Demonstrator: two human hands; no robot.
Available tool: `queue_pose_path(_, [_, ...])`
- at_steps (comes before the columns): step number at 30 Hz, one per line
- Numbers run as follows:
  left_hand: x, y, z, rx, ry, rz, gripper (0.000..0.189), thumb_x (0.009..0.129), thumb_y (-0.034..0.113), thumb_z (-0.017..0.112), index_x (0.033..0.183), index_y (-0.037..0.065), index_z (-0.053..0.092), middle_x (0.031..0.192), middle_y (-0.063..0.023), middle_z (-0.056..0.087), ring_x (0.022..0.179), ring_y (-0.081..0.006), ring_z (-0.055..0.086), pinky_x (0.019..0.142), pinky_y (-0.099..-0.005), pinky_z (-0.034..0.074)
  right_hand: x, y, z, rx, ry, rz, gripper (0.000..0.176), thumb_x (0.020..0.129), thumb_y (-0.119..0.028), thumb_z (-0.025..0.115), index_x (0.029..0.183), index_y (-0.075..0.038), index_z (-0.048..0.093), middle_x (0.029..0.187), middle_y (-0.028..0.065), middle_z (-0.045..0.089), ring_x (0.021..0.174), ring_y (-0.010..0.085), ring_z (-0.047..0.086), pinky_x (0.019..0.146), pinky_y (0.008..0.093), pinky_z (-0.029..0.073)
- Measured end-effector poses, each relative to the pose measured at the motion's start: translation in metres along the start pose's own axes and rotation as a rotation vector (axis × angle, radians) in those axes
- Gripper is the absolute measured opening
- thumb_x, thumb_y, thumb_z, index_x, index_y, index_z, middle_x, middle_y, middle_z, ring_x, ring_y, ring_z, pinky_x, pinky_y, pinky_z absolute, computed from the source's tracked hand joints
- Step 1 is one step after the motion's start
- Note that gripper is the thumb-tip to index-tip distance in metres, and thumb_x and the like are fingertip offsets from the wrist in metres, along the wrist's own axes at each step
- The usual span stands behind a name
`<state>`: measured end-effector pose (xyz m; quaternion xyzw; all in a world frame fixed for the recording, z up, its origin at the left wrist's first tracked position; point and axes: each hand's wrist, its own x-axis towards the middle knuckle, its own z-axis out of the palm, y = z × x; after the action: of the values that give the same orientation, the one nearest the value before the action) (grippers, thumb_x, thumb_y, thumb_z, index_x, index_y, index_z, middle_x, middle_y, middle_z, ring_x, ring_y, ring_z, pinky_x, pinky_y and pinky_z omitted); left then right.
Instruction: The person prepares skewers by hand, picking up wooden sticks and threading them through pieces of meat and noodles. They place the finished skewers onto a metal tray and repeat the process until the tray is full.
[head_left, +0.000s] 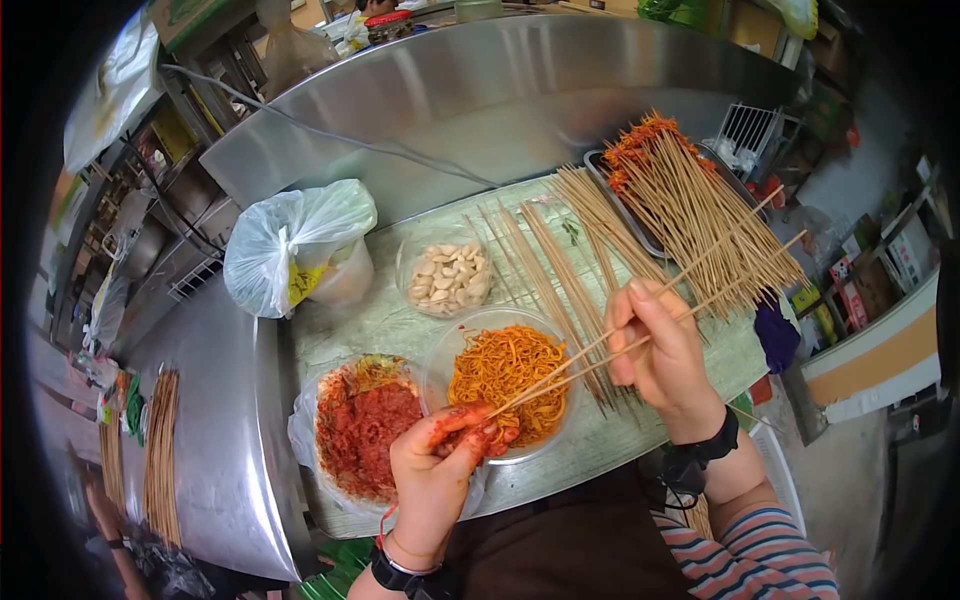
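My right hand grips two long bamboo skewers partway along their length, spread apart like chopsticks. Their lower tips come together at my left hand, whose red-stained fingers are pinched at the rim of a clear bowl. Some orange shredded strips show between those fingers at the skewer tips. The bowl holds a heap of thin, orange, noodle-like shreds. Just left of it, close to my left hand, chunky red paste lies in a plastic-lined container. My left fingers partly hide the skewer tips.
Garlic cloves fill a clear tub behind the bowl, beside a tied plastic bag. Loose skewers lie across the worktop. At back right, a dark tray holds many loaded skewers. More skewer bundles lie far left, near another person's arm.
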<state>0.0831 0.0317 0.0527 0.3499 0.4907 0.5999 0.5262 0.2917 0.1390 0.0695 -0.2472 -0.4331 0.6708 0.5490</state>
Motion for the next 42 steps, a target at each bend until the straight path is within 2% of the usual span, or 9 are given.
queue_pose_path(6, [0.001, 0.0, 0.0, -0.041, 0.054, 0.065, 0.022, 0.081, -0.011, 0.057, 0.102, -0.005, 0.059, 0.093, -0.0099, 0.064, 0.076, -0.018, 0.065, 0.065, -0.027, 0.053, 0.001, 0.003, 0.0, 0.01, -0.012, 0.089, 0.031, 0.097, -0.026, 0.041, 0.079, -0.004, 0.052, 0.062, 0.0067, 0.056, 0.04, 0.0125, 0.05, 0.039, 0.0199, 0.04])
queue_pose_path(8, [0.001, 0.002, -0.004, 0.056, -0.028, 0.012, 0.029, 0.085, -0.01, 0.053, 0.114, -0.006, 0.053, 0.1, -0.0123, 0.063, 0.09, -0.0245, 0.065, 0.074, -0.0294, 0.055, 0.004, 0.0, -0.002, -0.045, -0.056, 0.13, 0.031, 0.097, -0.027, 0.042, 0.08, -0.004, 0.053, 0.063, 0.0058, 0.056, 0.042, 0.0119, 0.051, 0.04, 0.0196, 0.041])
queue_pose_path(12, [0.001, 0.003, 0.0, -0.055, 0.011, -0.068, 0.03, 0.083, -0.003, 0.06, 0.113, -0.003, 0.057, 0.093, -0.0093, 0.064, 0.084, -0.0202, 0.066, 0.066, -0.0253, 0.053, 0.004, -0.009, 0.001, -0.154, -0.066, 0.137, 0.032, 0.097, -0.027, 0.042, 0.08, -0.003, 0.054, 0.064, 0.005, 0.056, 0.044, 0.0111, 0.052, 0.041, 0.0195, 0.042])
queue_pose_path(17, [-0.001, 0.008, -0.003, -0.366, -0.032, -0.172, 0.024, 0.087, 0.004, 0.059, 0.109, -0.003, 0.058, 0.096, -0.0165, 0.065, 0.084, -0.0263, 0.066, 0.067, -0.028, 0.054, 0.006, -0.019, 0.006, -0.305, -0.146, 0.087, 0.031, 0.097, -0.025, 0.042, 0.079, -0.003, 0.055, 0.067, 0.0046, 0.057, 0.046, 0.0106, 0.054, 0.045, 0.0197, 0.044])
queue_pose_path(24, [0.0, 0.003, -0.013, -0.362, -0.035, -0.283, 0.02, 0.088, 0.002, 0.056, 0.107, -0.004, 0.056, 0.095, -0.018, 0.064, 0.088, -0.0299, 0.065, 0.07, -0.029, 0.055, 0.016, -0.019, 0.007, -0.303, -0.246, 0.081, 0.032, 0.097, -0.024, 0.042, 0.079, -0.002, 0.055, 0.067, 0.005, 0.058, 0.048, 0.0112, 0.056, 0.048, 0.0195, 0.045])
queue_pose_path(31, [0.003, -0.001, -0.015, -0.514, 0.058, -0.095, 0.02, 0.088, 0.002, 0.056, 0.108, -0.001, 0.057, 0.103, -0.0183, 0.062, 0.092, -0.0282, 0.063, 0.077, -0.034, 0.055, -0.011, -0.021, 0.011, -0.128, -0.205, -0.196, 0.035, 0.098, -0.023, 0.04, 0.079, 0.003, 0.052, 0.065, 0.0106, 0.055, 0.048, 0.0151, 0.057, 0.044, 0.024, 0.046])
queue_pose_path(33, [0.004, -0.003, -0.014, -0.531, 0.095, -0.073, 0.02, 0.088, 0.003, 0.056, 0.108, 0.001, 0.059, 0.108, -0.0174, 0.061, 0.094, -0.0257, 0.062, 0.079, -0.0337, 0.053, -0.027, -0.014, 0.019, -0.302, -0.185, -0.322, 0.036, 0.097, -0.026, 0.042, 0.078, 0.002, 0.053, 0.066, 0.0108, 0.055, 0.049, 0.0157, 0.058, 0.047, 0.025, 0.047])
queue_pose_path(39, [0.003, -0.004, -0.01, -0.594, 0.132, -0.017, 0.022, 0.087, 0.002, 0.057, 0.109, 0.0, 0.056, 0.11, -0.0196, 0.059, 0.1, -0.0303, 0.06, 0.081, -0.0379, 0.054, -0.043, -0.009, 0.026, -0.586, -0.282, -0.489, 0.033, 0.096, -0.027, 0.044, 0.079, -0.002, 0.058, 0.073, 0.0118, 0.06, 0.057, 0.0161, 0.06, 0.055, 0.0278, 0.048])
queue_pose_path(42, [-0.001, -0.003, -0.01, -0.619, 0.129, -0.015, 0.022, 0.088, 0.002, 0.056, 0.11, 0.0, 0.056, 0.11, -0.0191, 0.059, 0.101, -0.0301, 0.06, 0.081, -0.0373, 0.054, -0.048, -0.002, 0.033, -0.716, -0.267, -0.628, 0.037, 0.097, -0.032, 0.041, 0.075, -0.007, 0.057, 0.069, 0.0077, 0.061, 0.053, 0.016, 0.059, 0.048, 0.0268, 0.046])
